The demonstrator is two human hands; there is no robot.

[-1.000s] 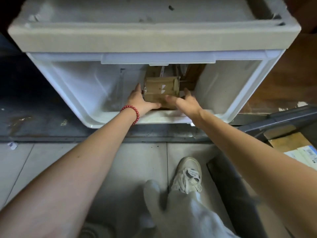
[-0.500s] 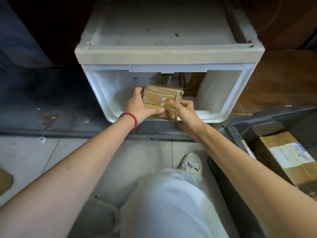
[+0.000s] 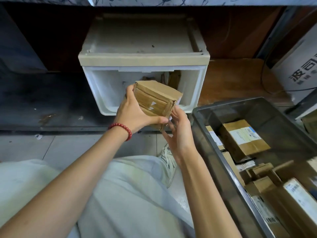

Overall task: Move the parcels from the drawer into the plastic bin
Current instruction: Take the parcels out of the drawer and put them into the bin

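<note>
A: What is the left hand (image 3: 133,114) doing?
B: It is gripping the parcel (image 3: 156,98) at nine o'clock, in the air before the open drawer (image 3: 106,93).
A: And the right hand (image 3: 180,133)?
B: It is cupping the five o'clock corner; the plastic bin (image 3: 214,152) is sitting at four o'clock.

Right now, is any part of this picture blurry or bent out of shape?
Head view: the held parcel looks sharp. Head view: the binned parcels at lower right smear with motion blur. Head view: the wide lens swells the left forearm toward the corner.
</note>
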